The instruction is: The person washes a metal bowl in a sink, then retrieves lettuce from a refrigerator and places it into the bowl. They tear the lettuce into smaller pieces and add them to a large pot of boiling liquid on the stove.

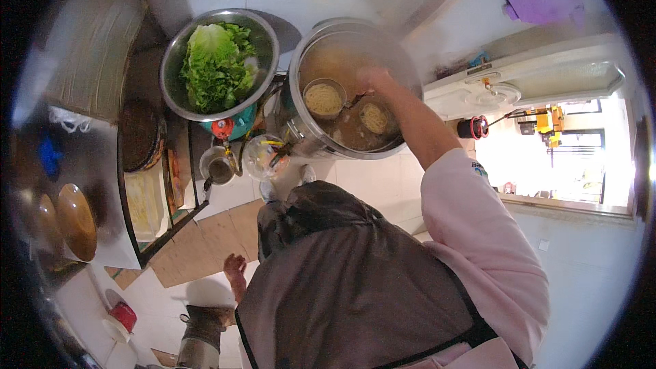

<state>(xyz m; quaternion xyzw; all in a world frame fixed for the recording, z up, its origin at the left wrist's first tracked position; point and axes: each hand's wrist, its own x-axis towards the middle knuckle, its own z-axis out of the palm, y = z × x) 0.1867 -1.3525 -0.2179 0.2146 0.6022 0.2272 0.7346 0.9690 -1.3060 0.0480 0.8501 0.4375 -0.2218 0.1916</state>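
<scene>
My right hand [375,80] is inside a large steel pot [294,87], above brownish steaming liquid. Steam blurs its fingers, so their grip does not show. Close below it is the dark handle [354,101] of a round strainer [344,91] filled with pale noodles [322,99]. A second clump of noodles [374,118] lies nearer the pot's front edge. My left hand [235,265] hangs low at my side with nothing in it, fingers loosely apart. Left of the pot, a wide metal bowl [165,74] holds green lettuce [212,69].
Below the bowl are a red gas regulator [222,128] with a hose and a small container [204,164]. A transparent plastic tub [251,161] stands by the pot. Shelving [134,236] runs along the left. A purple cloth [546,4] and a white door [558,74] are at right.
</scene>
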